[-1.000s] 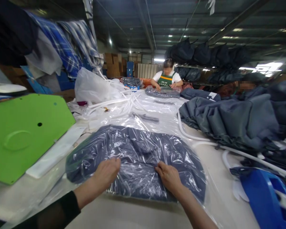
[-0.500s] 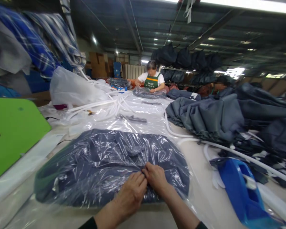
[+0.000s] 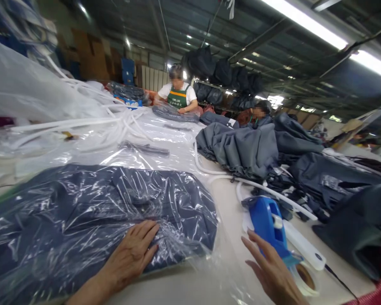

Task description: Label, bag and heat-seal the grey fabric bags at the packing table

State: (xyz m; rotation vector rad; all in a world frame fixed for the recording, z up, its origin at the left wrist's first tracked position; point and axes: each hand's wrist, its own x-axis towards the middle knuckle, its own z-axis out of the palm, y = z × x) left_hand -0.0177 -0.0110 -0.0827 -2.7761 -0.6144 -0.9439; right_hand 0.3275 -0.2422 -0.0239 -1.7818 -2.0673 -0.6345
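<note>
A dark blue-grey fabric bag [image 3: 92,199] in a clear plastic wrapper lies flat at the front left of the table. My left hand [image 3: 131,252] rests flat on the wrapper near its front edge, fingers stretched out. Off to the right, my right hand [image 3: 269,267] is open with its fingers apart and nothing in it. It is close to a blue tape dispenser [image 3: 266,224], in front of and partly over its near side; I cannot tell whether they touch. Beside that hand lies a roll of clear tape [image 3: 307,277].
White tubing [image 3: 219,173] runs across the table. Heaped dark grey fabric bags [image 3: 241,146] lie at the right. A white bar with a black cord [image 3: 305,245] is beside the dispenser. Across the table, a person in a green apron [image 3: 178,96] handles a wrapped bag [image 3: 174,114].
My hands, together on the wrapper before, have come apart. The left now lies flat on it, while the right has let go and moved right to the dispenser. The view has turned right.
</note>
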